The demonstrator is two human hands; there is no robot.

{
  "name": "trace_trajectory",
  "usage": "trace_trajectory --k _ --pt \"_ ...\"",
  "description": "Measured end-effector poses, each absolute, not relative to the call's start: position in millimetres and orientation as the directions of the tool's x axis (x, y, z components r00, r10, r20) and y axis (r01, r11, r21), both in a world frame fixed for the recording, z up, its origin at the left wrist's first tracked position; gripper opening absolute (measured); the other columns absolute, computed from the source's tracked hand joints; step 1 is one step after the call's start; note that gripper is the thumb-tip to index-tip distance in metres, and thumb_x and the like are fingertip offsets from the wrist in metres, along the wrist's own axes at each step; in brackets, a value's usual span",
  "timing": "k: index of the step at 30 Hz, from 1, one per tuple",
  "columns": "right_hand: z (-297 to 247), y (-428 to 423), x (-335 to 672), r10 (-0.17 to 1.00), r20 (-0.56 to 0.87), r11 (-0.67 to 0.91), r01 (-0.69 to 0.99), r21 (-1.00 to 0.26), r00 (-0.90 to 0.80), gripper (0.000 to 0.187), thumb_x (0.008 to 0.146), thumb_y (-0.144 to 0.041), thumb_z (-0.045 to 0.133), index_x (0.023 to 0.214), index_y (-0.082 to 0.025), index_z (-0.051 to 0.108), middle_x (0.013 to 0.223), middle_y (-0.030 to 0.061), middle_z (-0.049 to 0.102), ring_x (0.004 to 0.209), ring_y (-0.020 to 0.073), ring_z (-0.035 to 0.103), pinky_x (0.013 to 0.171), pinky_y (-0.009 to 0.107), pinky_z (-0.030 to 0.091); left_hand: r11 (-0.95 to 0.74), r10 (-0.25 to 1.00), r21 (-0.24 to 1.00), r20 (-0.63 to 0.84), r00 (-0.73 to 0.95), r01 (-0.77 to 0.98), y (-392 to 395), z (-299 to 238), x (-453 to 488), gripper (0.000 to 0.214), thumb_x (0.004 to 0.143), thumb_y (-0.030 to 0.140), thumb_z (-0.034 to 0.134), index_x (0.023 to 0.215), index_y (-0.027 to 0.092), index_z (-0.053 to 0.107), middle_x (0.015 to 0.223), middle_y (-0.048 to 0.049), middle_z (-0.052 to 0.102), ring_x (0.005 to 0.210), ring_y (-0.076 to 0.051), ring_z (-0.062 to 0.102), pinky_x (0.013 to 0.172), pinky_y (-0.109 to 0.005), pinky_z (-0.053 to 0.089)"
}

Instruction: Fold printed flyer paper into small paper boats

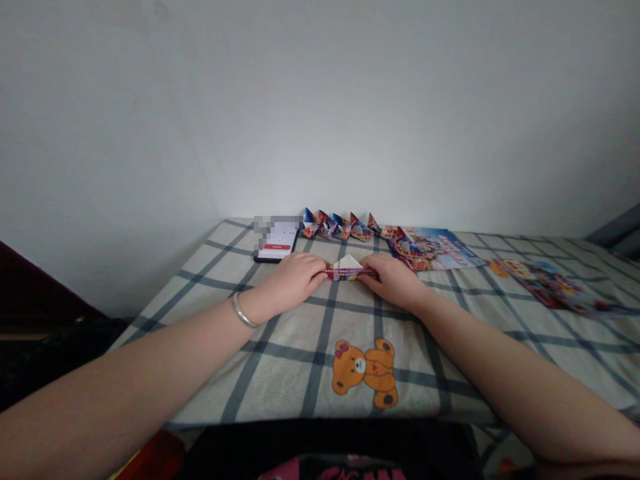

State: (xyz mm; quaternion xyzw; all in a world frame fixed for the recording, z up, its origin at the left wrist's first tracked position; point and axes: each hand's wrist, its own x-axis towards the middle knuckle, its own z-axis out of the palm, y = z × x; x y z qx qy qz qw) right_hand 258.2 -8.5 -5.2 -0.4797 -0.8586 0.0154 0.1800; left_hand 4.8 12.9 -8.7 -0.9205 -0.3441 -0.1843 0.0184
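Note:
Between my two hands is a folded piece of printed paper [345, 272], with a white triangular flap standing up at its middle and a colourful band along its lower edge. My left hand [300, 279] pinches its left end; a silver bangle sits on that wrist. At the right end, the fingers of my right hand [391, 280] are closed on the paper. Just beyond lies a row of folded paper pieces [345, 225] in red and blue with pointed tips. Another folded piece [410, 245] rests on a printed sheet [447, 248] beyond my right hand.
A phone [276, 241] with a lit screen lies left of the row. More printed sheets [560, 287] are at the right. A checked cloth [280, 380] with a bear print covers the table, which meets a pale wall [320, 107] at the back.

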Motion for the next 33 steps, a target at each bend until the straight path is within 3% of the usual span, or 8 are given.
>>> trace_trajectory --k 5,7,11,17,23,28,33 --pt "-5.7 -7.1 258.0 0.812 0.304 0.563 0.806 -0.182 -0.499 0.009 0.092 -0.025 0.057 0.094 -0.019 0.064 0.095 0.0067 0.068 0.092 0.0211 0.060 0.082 0.031 0.046 -0.725 0.655 0.095 0.404 0.639 0.682 13.1 -13.3 5.6 0.016 0.095 0.027 0.052 0.090 0.017 0.062 0.091 -0.0049 0.066 0.090 -0.021 0.060 0.082 -0.036 0.045" --pt "-4.9 -6.9 257.9 0.801 0.302 0.581 0.793 -0.183 -0.517 0.009 0.093 -0.024 0.056 0.093 -0.019 0.064 0.094 0.0064 0.067 0.091 0.0205 0.060 0.080 0.030 0.045 -0.687 0.679 0.094 0.435 0.591 0.721 12.5 -17.0 5.5 0.015 0.093 0.030 0.056 0.097 0.016 0.062 0.099 -0.0062 0.066 0.095 -0.022 0.059 0.085 -0.038 0.045" --pt "-2.8 -7.6 258.1 0.774 0.294 0.623 0.757 -0.196 -0.561 0.009 0.093 -0.020 0.055 0.096 -0.020 0.064 0.095 0.0058 0.068 0.091 0.0196 0.061 0.080 0.029 0.045 -0.617 0.715 0.071 0.469 0.520 0.784 13.5 -23.4 3.0 0.033 0.091 0.039 0.060 0.112 0.014 0.059 0.114 -0.0109 0.064 0.106 -0.027 0.056 0.094 -0.043 0.042" --pt "-3.4 -8.7 259.5 0.786 0.277 0.606 0.778 -0.164 -0.553 0.011 0.093 -0.023 0.055 0.098 -0.020 0.064 0.095 0.0058 0.069 0.090 0.0205 0.063 0.079 0.030 0.048 -0.657 0.687 0.035 0.439 0.579 0.753 13.2 -17.5 1.0 0.026 0.091 0.040 0.062 0.102 0.017 0.063 0.105 -0.0071 0.067 0.100 -0.025 0.057 0.092 -0.041 0.041" --pt "-5.5 -9.8 258.7 0.770 0.319 0.622 0.760 -0.186 -0.552 0.022 0.093 -0.022 0.055 0.114 -0.021 0.060 0.124 0.0087 0.065 0.114 0.0216 0.061 0.096 0.034 0.048 -0.655 0.711 0.138 0.447 0.544 0.743 10.3 -11.4 4.2 0.021 0.086 0.034 0.068 0.097 0.017 0.062 0.092 -0.0045 0.067 0.089 -0.023 0.058 0.082 -0.037 0.044" --pt "-4.8 -11.6 258.5 0.771 0.332 0.619 0.761 -0.193 -0.543 0.019 0.091 -0.020 0.055 0.110 -0.020 0.060 0.123 0.0075 0.066 0.110 0.0212 0.062 0.094 0.034 0.048 -0.663 0.723 0.232 0.446 0.528 0.712 11.1 -10.7 5.0 0.018 0.086 0.030 0.067 0.099 0.018 0.062 0.094 -0.0044 0.067 0.090 -0.022 0.060 0.081 -0.037 0.046" --pt "-4.0 -12.8 258.1 0.787 0.337 0.598 0.776 -0.204 -0.518 0.020 0.091 -0.022 0.057 0.110 -0.022 0.059 0.118 0.0064 0.067 0.105 0.0206 0.063 0.090 0.032 0.049 -0.693 0.694 0.243 0.482 0.535 0.679 12.8 -11.7 4.5 0.017 0.084 0.029 0.070 0.096 0.019 0.062 0.089 -0.0027 0.067 0.086 -0.020 0.061 0.079 -0.036 0.047"
